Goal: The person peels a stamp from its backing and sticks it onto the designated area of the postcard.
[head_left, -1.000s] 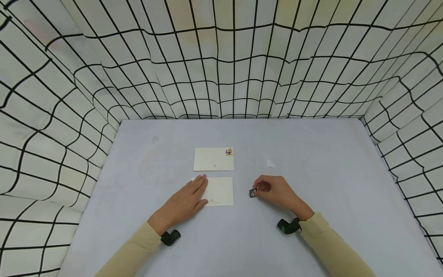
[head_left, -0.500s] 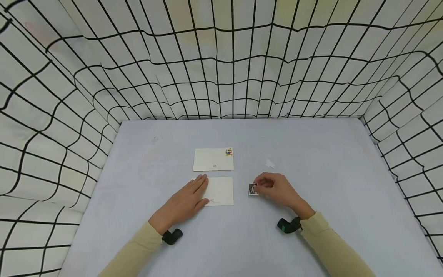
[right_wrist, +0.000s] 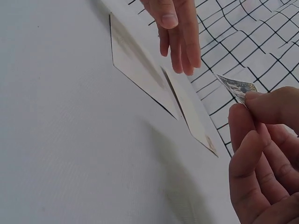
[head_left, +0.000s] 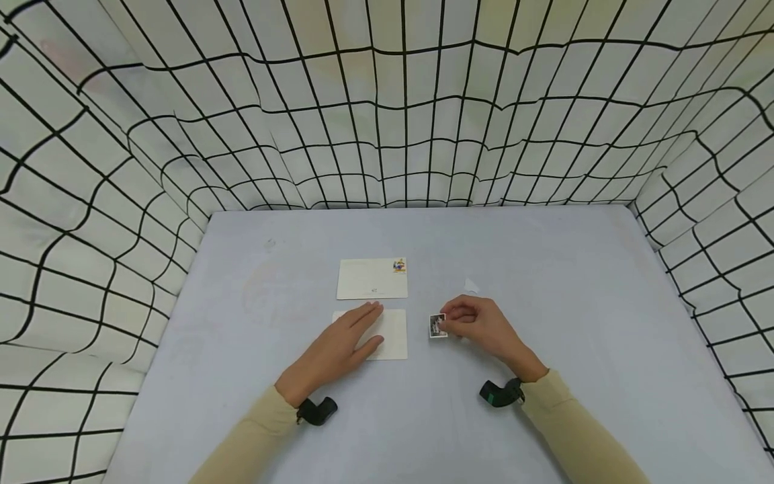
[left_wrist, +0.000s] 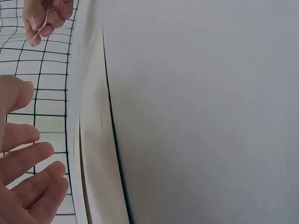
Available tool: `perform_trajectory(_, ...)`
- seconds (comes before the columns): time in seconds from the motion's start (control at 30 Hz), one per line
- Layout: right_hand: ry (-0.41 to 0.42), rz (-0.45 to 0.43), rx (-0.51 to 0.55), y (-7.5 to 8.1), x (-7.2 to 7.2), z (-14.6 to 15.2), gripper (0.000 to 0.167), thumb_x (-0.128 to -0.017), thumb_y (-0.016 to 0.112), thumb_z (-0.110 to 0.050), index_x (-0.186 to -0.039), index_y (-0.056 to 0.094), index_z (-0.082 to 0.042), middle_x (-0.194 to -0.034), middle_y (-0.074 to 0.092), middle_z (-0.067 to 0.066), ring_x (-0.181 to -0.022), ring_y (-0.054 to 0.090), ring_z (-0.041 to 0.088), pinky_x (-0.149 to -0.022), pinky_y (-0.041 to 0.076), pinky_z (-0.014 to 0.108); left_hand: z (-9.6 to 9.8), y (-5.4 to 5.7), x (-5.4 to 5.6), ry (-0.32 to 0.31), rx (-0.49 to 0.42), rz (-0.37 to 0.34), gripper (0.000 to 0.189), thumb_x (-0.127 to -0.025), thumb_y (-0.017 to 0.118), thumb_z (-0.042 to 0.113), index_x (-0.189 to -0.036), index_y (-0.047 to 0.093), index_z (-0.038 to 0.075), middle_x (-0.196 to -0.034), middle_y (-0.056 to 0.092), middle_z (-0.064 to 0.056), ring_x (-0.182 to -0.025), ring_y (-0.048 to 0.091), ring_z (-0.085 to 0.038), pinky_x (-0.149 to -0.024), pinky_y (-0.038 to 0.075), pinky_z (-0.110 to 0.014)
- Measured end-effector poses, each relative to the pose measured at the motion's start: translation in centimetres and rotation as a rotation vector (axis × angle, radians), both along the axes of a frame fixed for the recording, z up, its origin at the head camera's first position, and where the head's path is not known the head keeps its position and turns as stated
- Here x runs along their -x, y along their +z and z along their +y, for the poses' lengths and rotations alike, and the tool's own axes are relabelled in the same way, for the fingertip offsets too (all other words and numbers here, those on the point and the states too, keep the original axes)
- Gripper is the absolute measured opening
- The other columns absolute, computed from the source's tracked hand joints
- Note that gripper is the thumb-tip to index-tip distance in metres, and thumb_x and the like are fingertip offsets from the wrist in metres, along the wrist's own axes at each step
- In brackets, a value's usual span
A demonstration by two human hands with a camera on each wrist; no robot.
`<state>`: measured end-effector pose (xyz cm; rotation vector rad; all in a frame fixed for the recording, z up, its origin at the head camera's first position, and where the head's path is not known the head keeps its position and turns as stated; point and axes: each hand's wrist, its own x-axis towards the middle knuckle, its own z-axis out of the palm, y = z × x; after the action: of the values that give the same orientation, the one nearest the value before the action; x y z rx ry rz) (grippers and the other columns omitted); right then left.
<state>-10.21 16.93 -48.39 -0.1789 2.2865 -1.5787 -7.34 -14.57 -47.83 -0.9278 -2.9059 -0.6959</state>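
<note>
A small dark postage stamp with a white border (head_left: 437, 326) is pinched between the thumb and fingers of my right hand (head_left: 486, 329). The right wrist view shows that stamp (right_wrist: 236, 86) held up off the table, slightly bent. My left hand (head_left: 338, 346), fingers extended, is over the left part of the nearer cream envelope (head_left: 394, 334) and covers some of it. In the right wrist view the left fingertips (right_wrist: 189, 65) are raised above the paper. Just beyond lies a second envelope (head_left: 363, 279), bearing a colourful stamp (head_left: 399, 265) at its top right corner.
A white paper scrap (head_left: 471, 287) lies behind my right hand, partly covered by it. The white table (head_left: 544, 269) is bounded at the back and sides by white walls with black grid netting (head_left: 387, 121). Each wrist wears a dark camera.
My left hand has shifted right over the nearer envelope and lifted from it. My right hand has moved slightly away from me and left, with the stamp turned more face-up.
</note>
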Motion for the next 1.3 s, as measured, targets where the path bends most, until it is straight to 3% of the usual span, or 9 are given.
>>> perform_trajectory(0.2,-0.011,-0.026,0.046,0.0,0.0,-0.1,0.028,-0.086,0.084,-0.023,-0.107,0.074,-0.007,-0.087,0.077,-0.001,-0.068,0.067,0.015,-0.062,0.055,0.028,1.8,0.0,-0.1,0.056,-0.181,-0.132,0.047,-0.102,0.066,0.026,-0.144,0.06,0.008,-0.145,0.065,-0.009,-0.135,0.062,-0.027,-0.111,0.052,-0.046)
perform_trajectory(0.33,-0.011,-0.036,0.072,-0.1,0.0,-0.2,0.028,-0.087,0.084,-0.021,-0.106,0.074,-0.005,-0.085,0.077,-0.002,-0.066,0.065,0.013,-0.062,0.054,0.027,3.0,0.0,-0.1,0.086,-0.33,-0.215,0.039,-0.101,0.067,0.023,-0.137,0.067,0.009,-0.134,0.073,-0.007,-0.119,0.072,-0.024,-0.099,0.06,-0.044)
perform_trajectory(0.43,-0.018,-0.045,0.081,0.0,-0.1,-0.2,0.028,-0.086,0.085,-0.021,-0.105,0.074,-0.005,-0.085,0.077,-0.002,-0.067,0.066,0.013,-0.062,0.054,0.027,3.9,0.0,0.0,0.122,-0.436,-0.298,0.034,-0.101,0.068,0.023,-0.132,0.07,0.01,-0.126,0.076,-0.004,-0.109,0.075,-0.02,-0.092,0.062,-0.038)
perform_trajectory(0.57,-0.027,-0.062,0.091,0.4,-0.3,-0.4,0.028,-0.085,0.086,-0.021,-0.105,0.075,-0.006,-0.085,0.077,-0.003,-0.068,0.067,0.014,-0.063,0.056,0.028,5.0,-0.1,0.1,0.172,-0.544,-0.415,0.032,-0.101,0.068,0.028,-0.128,0.073,0.011,-0.122,0.078,0.0,-0.108,0.076,-0.017,-0.093,0.061,-0.027)
perform_trajectory(0.77,-0.026,-0.075,0.106,0.6,-0.5,-0.5,0.028,-0.086,0.085,-0.02,-0.106,0.074,-0.004,-0.085,0.078,-0.004,-0.069,0.068,0.015,-0.064,0.057,0.029,6.0,-0.1,0.3,0.197,-0.654,-0.554,0.031,-0.1,0.07,0.027,-0.125,0.074,0.009,-0.117,0.08,-0.006,-0.105,0.078,-0.018,-0.091,0.059,-0.02)
perform_trajectory(1.0,-0.007,-0.086,0.129,0.3,-0.8,-0.6,0.025,-0.087,0.084,-0.02,-0.106,0.074,-0.005,-0.084,0.078,-0.003,-0.067,0.068,0.017,-0.062,0.055,0.028,7.1,-0.4,0.5,0.232,-0.751,-0.685,0.028,-0.098,0.072,0.023,-0.12,0.075,0.007,-0.11,0.079,-0.016,-0.096,0.079,-0.024,-0.084,0.064,-0.03)
perform_trajectory(1.13,0.011,-0.079,0.13,0.2,-1.0,-0.6,0.026,-0.088,0.083,-0.022,-0.107,0.074,-0.006,-0.086,0.078,-0.001,-0.067,0.07,0.021,-0.063,0.056,0.029,7.7,-0.7,0.5,0.241,-0.777,-0.723,0.028,-0.097,0.073,0.02,-0.119,0.075,0.004,-0.111,0.078,-0.019,-0.092,0.078,-0.019,-0.083,0.064,-0.033)
perform_trajectory(1.3,0.02,-0.055,0.128,0.1,-1.1,-0.4,0.028,-0.088,0.083,-0.022,-0.109,0.074,-0.006,-0.091,0.079,0.005,-0.07,0.073,0.022,-0.067,0.059,0.031,8.1,-0.9,0.5,0.268,-0.786,-0.717,0.027,-0.096,0.073,0.016,-0.118,0.074,0.001,-0.109,0.078,-0.02,-0.083,0.077,-0.012,-0.077,0.063,-0.029)
